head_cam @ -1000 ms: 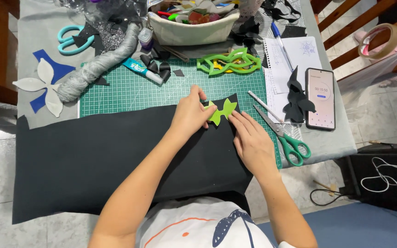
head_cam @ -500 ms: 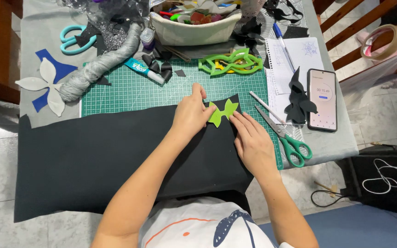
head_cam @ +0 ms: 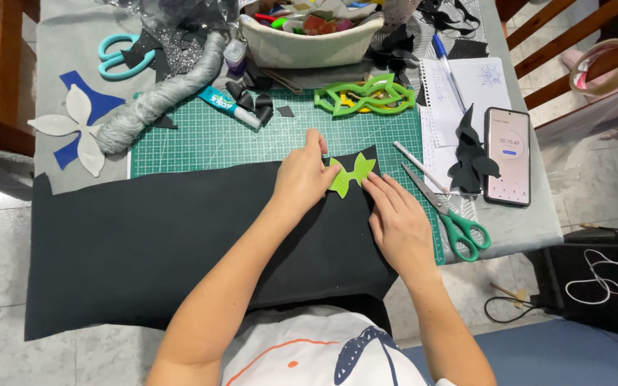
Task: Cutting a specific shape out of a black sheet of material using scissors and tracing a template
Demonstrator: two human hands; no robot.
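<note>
- Left hand [head_cam: 302, 179] flat, palm down, fingers together, pressing the left wing of a green bow-shaped template [head_cam: 348, 174] onto the black felt sheet [head_cam: 151, 243]; nothing clamped, only held down.
- Right hand [head_cam: 397, 223] beside it, fingertips [head_cam: 375, 187] extended and touching the template's right edge; fingers loosely apart, gripping nothing.
- Both forearms angled up from the bottom of the view, converging at the sheet's upper right corner, over the green cutting mat [head_cam: 209, 139].
- Cream oval basket [head_cam: 309, 43] at the top, filled with mixed coloured scraps; individual pieces hard to tell apart, rim cut off by the frame's upper edge.
- Green-handled scissors [head_cam: 452, 214] just right of the right hand, next to a pencil [head_cam: 421, 167], black cut shapes [head_cam: 470, 157] and a phone [head_cam: 507, 155].
- Green stencil pieces [head_cam: 366, 99], glue stick [head_cam: 227, 107], grey roll [head_cam: 162, 96], teal scissors [head_cam: 119, 53] farther up.
- White petal cutout [head_cam: 80, 129] on blue felt [head_cam: 84, 107] at the far left.
- Part of the template hidden under the left palm; tape roll [head_cam: 606, 66] at the right, off the table.
</note>
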